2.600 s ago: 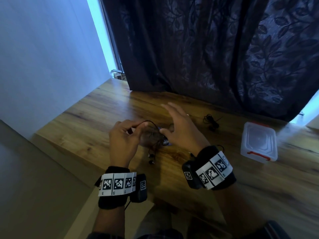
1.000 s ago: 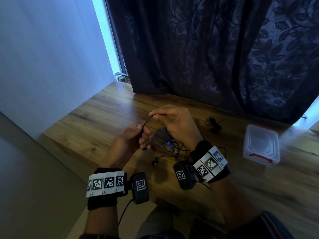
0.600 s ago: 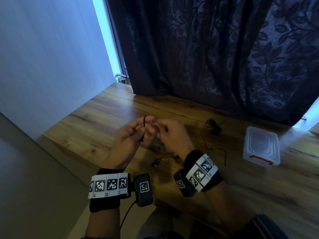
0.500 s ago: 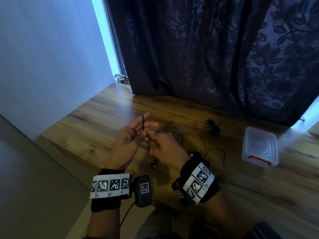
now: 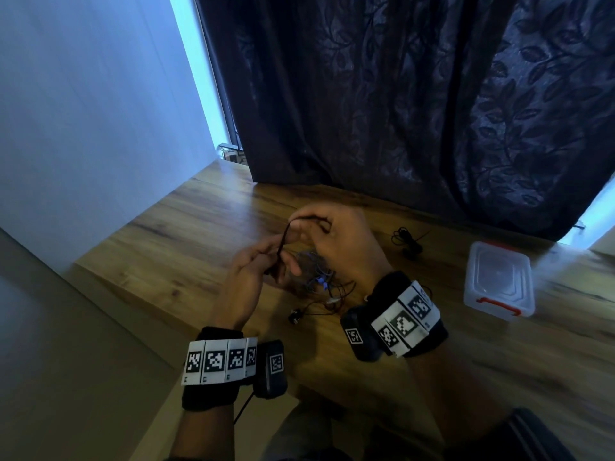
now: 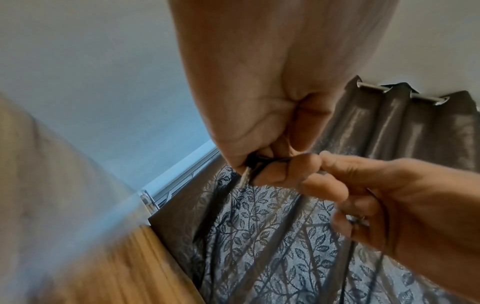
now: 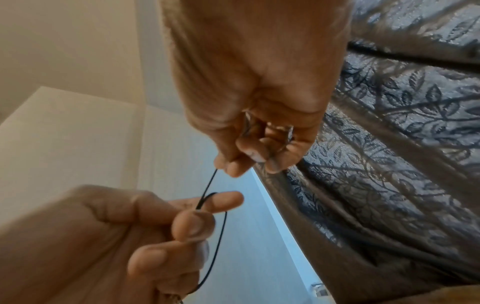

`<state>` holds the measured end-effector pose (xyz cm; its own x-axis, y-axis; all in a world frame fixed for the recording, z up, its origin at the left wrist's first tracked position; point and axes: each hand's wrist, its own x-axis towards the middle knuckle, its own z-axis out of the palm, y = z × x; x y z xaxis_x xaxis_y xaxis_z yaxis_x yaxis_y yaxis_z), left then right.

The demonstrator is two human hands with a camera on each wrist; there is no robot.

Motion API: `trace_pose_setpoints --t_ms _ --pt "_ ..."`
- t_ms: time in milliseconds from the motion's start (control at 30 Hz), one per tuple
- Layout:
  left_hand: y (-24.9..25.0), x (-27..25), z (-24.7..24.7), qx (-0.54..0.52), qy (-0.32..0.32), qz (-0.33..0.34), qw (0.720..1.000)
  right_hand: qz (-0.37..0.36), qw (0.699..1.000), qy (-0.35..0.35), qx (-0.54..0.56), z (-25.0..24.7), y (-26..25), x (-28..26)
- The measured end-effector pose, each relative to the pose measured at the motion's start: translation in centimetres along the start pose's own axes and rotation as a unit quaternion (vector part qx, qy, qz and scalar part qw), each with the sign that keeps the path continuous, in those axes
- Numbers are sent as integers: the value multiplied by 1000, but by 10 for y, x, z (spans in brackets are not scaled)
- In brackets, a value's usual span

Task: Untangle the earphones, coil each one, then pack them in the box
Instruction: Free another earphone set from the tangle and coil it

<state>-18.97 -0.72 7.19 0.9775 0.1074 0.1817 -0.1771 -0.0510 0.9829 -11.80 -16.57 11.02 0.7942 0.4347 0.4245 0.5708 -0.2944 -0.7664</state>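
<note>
Two hands (image 5: 246,277) (image 5: 339,241) pinching black cord (image 5: 283,241), stretched near-upright between grips

Tabletop (image 5: 186,234): bare wood left of the hands and along the near edge. Obstacles: loose earphone tangle (image 5: 319,281) under the hands; small coiled earphone (image 5: 407,242) between it and lidded box (image 5: 499,282) at right; curtain (image 5: 416,111) closing the far edge.

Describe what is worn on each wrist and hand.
Each wrist carries a black band wrapped in white square-coded tags, with a black camera pod: left band, right band. A thin black cable hangs from the left pod. The right hand wears a ring.
</note>
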Motion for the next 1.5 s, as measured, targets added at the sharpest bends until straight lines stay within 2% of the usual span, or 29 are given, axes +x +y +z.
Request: trace_pose_setpoints --t_ms 67,133,200,333,400,467,533,600,733,800,867,933,1000,1100,1200,1300,1400,1500 --pt "1 0 -1 -25 -4 7 1000 11 999 48 22 2 6 5" --pt "5 -1 -1 -30 -13 23 999 53 997 45 28 7 14 5" --pt "9 -2 0 -34 -24 46 998 106 994 -24 32 16 18 -2" --pt "7 -2 -1 -72 -10 41 997 118 974 -193 31 37 15 -29" --pt "5 -1 -2 -9 20 50 998 115 955 -272 7 40 9 -40" --pt "0 2 -4 78 37 62 994 89 946 -309 -33 34 2 -43" --pt "-5 2 -7 148 34 57 987 48 955 -283 -76 24 -4 -39" --pt "-7 0 -9 157 32 49 986 36 972 -212 -94 11 -10 -28" --pt "3 1 -4 15 30 3 999 -24 998 -32 -45 -5 -6 1" --pt "6 2 -2 -31 -1 -2 1000 -38 999 11 -23 0 4 13" --pt "7 2 -1 -76 -27 -17 997 -18 999 28 13 9 15 18" --pt "10 0 -1 -127 -54 -27 990 24 998 34 44 17 24 15" --pt "12 -2 -1 -161 -65 -23 984 78 993 12 85 25 28 5" --pt "9 -1 -2 -151 -30 1 988 115 990 -41 67 40 26 -18" --pt "2 2 -4 -43 5 58 997 114 983 -136 42 47 20 -41" --pt "-7 5 -7 104 51 93 989 105 970 -221 8 44 7 -52" --pt "-11 1 -6 191 35 81 978 79 976 -199 -32 28 -6 -46" --pt "-5 -2 -2 128 22 25 991 55 991 -117 -30 8 -13 -32"
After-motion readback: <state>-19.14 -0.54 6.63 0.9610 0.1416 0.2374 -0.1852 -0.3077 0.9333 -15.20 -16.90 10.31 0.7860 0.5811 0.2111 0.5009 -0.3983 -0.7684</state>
